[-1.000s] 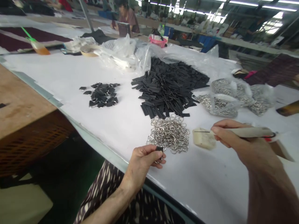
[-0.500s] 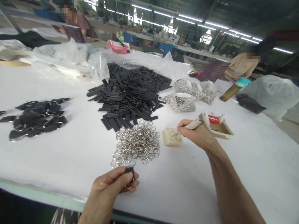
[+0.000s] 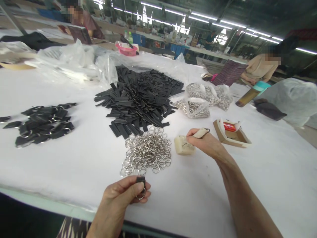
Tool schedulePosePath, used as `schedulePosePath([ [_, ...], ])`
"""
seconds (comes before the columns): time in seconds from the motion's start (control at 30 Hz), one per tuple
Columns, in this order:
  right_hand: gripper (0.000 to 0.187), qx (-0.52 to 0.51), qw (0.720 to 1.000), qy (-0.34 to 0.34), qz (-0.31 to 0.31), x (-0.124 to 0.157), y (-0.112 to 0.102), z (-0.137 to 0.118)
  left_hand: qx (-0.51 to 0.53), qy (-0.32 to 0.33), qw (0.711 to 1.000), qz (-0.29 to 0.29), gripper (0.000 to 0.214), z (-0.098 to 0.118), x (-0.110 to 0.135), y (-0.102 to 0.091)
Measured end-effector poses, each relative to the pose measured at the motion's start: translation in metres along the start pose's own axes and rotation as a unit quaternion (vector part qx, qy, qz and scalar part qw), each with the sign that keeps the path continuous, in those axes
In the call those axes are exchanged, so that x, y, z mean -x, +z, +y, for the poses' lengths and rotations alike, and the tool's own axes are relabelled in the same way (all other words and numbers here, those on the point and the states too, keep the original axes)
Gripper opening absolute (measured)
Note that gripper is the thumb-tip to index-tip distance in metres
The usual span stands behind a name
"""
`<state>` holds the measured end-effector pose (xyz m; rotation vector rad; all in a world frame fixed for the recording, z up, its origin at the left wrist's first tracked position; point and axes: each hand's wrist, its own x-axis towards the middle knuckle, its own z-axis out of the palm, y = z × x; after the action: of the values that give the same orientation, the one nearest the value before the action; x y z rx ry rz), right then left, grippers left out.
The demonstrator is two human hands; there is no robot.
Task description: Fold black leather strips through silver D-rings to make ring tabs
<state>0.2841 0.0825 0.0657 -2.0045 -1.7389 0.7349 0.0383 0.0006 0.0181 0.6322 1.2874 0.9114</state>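
While the left hand [image 3: 123, 198] pinches one small black folded strap tab with a silver metal ring [image 3: 141, 187] between thumb and fingers, I judge the pinch needs to be firm, or the fold springs open. The right hand [image 3: 208, 143] is closed on one pale-handled thin tool [image 3: 201, 133], its tip at one cream block [image 3: 183, 145], right of the pinch. Just beyond the pinch lies one heap of loose silver rings [image 3: 147, 152]; farther, one heap of flat black strips [image 3: 141, 96]; left, one pile of ringed black tabs [image 3: 42, 124]; far right, three clear bags of rings [image 3: 205, 97], I think.
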Motion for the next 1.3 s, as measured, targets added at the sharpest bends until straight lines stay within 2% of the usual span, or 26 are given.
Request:
schedulePosePath([
  [0.23, 0.014, 0.006, 0.999, 0.004, 0.036, 0.012, -0.015, 0.000, 0.021, 0.007, 1.000, -0.022, 0.011, 0.000, 0.001, -0.001],
  [0.33, 0.012, -0.065, 0.997, 0.015, 0.045, 0.019, -0.020, -0.003, 0.031, 0.011, 0.998, -0.047, 0.011, 0.000, 0.003, -0.001],
  [0.4, 0.014, -0.175, 0.985, 0.011, -0.006, 0.024, -0.018, -0.011, 0.034, 0.011, 0.997, -0.066, 0.010, 0.000, 0.005, -0.001],
  [0.47, 0.015, -0.270, 0.961, 0.001, -0.059, 0.030, -0.010, -0.022, 0.035, 0.013, 0.997, -0.073, 0.009, 0.001, 0.007, -0.001],
  [0.57, 0.012, -0.327, 0.939, -0.010, -0.109, 0.041, 0.006, -0.040, 0.033, 0.018, 0.997, -0.069, 0.010, 0.002, 0.009, -0.001],
  [0.67, 0.013, -0.306, 0.942, -0.030, -0.136, 0.048, 0.021, -0.052, 0.034, 0.022, 0.997, -0.072, 0.010, 0.002, 0.010, 0.000],
  [0.8, 0.013, -0.240, 0.958, -0.056, -0.147, 0.049, 0.031, -0.054, 0.032, 0.021, 0.996, -0.080, 0.010, 0.001, 0.010, 0.001],
  [1.03, 0.014, -0.170, 0.970, -0.058, -0.165, 0.049, 0.034, -0.054, 0.031, 0.015, 0.995, -0.093, 0.010, 0.000, 0.011, 0.003],
  [1.3, 0.014, -0.163, 0.970, -0.055, -0.173, 0.047, 0.036, -0.055, 0.021, 0.017, 0.994, -0.105, 0.010, -0.002, 0.009, 0.000],
])
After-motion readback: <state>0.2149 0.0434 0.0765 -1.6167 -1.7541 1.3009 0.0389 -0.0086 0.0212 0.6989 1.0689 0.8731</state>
